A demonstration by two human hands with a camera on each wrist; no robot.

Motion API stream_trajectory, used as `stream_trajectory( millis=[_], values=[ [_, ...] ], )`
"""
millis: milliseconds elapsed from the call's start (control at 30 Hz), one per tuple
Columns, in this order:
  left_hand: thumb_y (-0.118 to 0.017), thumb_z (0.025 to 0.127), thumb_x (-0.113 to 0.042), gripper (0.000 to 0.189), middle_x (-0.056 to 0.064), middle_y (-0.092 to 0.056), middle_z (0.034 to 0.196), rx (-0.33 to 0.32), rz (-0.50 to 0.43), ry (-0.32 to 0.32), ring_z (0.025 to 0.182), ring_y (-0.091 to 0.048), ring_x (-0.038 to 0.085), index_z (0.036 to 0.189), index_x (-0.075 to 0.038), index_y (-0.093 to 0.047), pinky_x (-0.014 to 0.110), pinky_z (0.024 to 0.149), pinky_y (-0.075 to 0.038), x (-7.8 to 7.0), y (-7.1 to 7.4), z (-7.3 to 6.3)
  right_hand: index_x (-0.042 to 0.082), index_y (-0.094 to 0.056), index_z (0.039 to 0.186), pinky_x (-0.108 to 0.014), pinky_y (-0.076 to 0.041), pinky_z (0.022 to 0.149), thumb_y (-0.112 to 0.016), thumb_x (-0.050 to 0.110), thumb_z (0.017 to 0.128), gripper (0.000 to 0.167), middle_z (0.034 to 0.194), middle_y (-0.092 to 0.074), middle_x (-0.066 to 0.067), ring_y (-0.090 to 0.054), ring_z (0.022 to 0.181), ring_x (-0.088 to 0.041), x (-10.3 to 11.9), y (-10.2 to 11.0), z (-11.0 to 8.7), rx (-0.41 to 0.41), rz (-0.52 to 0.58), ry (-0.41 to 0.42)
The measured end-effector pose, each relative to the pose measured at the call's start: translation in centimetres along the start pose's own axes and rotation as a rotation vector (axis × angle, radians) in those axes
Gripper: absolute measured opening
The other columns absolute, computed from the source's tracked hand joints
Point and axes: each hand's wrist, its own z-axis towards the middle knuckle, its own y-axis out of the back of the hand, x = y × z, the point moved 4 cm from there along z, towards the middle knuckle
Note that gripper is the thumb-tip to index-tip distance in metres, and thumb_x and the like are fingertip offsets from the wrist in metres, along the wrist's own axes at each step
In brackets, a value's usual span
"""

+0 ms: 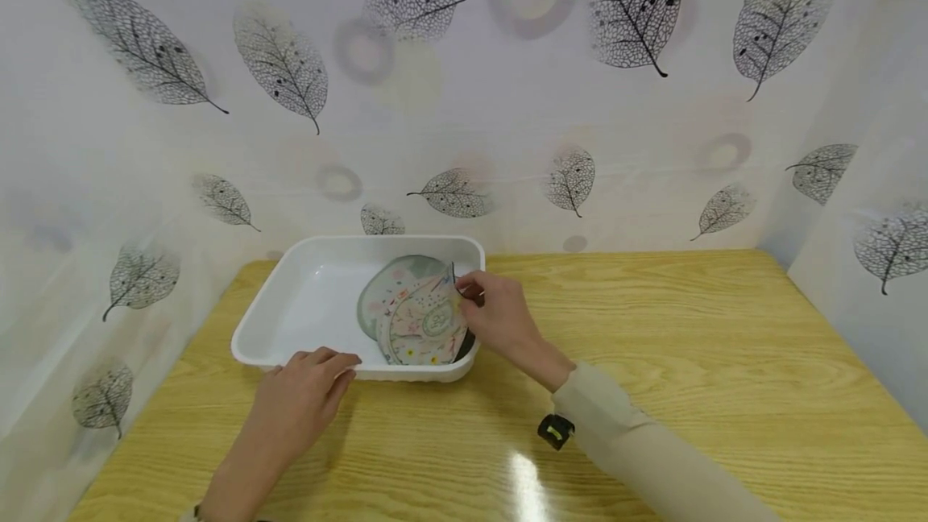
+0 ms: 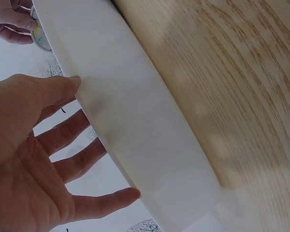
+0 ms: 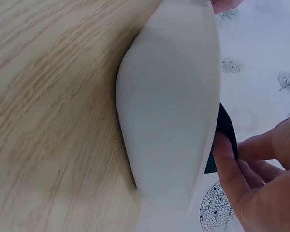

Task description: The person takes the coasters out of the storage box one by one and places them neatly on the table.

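A white plastic basin (image 1: 297, 304) stands at the table's back left. Two round, flat, patterned mats (image 1: 399, 272) lie overlapping in its right half. My right hand (image 1: 496, 312) pinches the raised right edge of the upper mat (image 1: 420, 329), between thumb and fingers, over the basin's right rim. The mat's dark underside (image 3: 227, 125) shows above that rim in the right wrist view. My left hand (image 1: 308, 385) holds the near rim, thumb outside and fingers reaching over it; in the left wrist view its fingers (image 2: 70, 135) pass partly behind the rim.
The basin rests on a wood-grain table (image 1: 652, 345). A leaf-printed white curtain (image 1: 507, 127) hangs behind the table and along both sides. A small black device (image 1: 556, 430) sits at the right sleeve (image 1: 616, 417).
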Motion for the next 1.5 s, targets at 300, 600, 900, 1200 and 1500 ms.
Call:
stream_trajectory(
  millis=[300,600,900,1200,1500],
  values=[
    [-0.077,0.092,-0.018,0.017,-0.002,-0.077,0.102,-0.002,-0.001,-0.003,0.091,-0.072,0.029,0.109,-0.022,-0.076,0.045,0.061,-0.055,0.0,0.1,0.1,0.000,-0.067,0.129,-0.025,-0.051,0.059,-0.058,-0.002,0.092,0.038,0.098,-0.069,-0.013,-0.065,0.078,-0.019,-0.8,0.3,0.4,0.064,0.079,-0.198],
    [-0.076,0.093,-0.024,0.015,0.001,-0.077,0.104,0.013,0.033,0.024,0.094,-0.072,0.032,0.108,-0.021,-0.077,0.051,0.065,-0.056,0.1,0.4,0.2,0.001,-0.058,0.133,-0.030,-0.059,0.052,-0.046,0.000,0.099,0.036,0.121,-0.065,-0.022,-0.069,0.077,-0.024,-0.3,-0.3,0.6,0.178,0.200,-0.233],
    [-0.079,0.090,-0.032,0.019,0.003,-0.076,0.104,-0.012,0.006,0.020,0.091,-0.072,0.033,0.104,-0.020,-0.073,0.050,0.065,-0.055,1.3,0.2,0.2,0.002,-0.053,0.136,-0.032,-0.060,0.057,-0.051,-0.002,0.096,0.041,0.132,-0.064,-0.023,-0.070,0.096,-0.029,0.1,-0.7,0.9,0.238,0.153,-0.209],
    [-0.081,0.087,-0.031,0.018,0.001,-0.075,0.094,-0.127,0.005,-0.042,0.080,-0.072,0.029,0.099,-0.022,-0.071,0.045,0.059,-0.053,1.4,0.0,-0.2,0.003,-0.057,0.137,-0.036,-0.062,0.074,-0.051,-0.007,0.094,0.045,0.131,-0.067,-0.023,-0.071,0.108,-0.031,0.3,-0.7,1.0,0.172,0.060,-0.151],
    [-0.082,0.084,-0.034,0.021,0.000,-0.073,0.089,-0.186,0.037,-0.072,0.073,-0.070,0.027,0.097,-0.023,-0.070,0.041,0.056,-0.051,1.3,-0.1,-0.4,0.007,-0.060,0.138,-0.032,-0.058,0.050,-0.054,-0.003,0.098,0.042,0.123,-0.070,-0.023,-0.073,0.077,-0.025,-0.5,-0.1,0.6,0.066,0.242,-0.209]
  ],
)
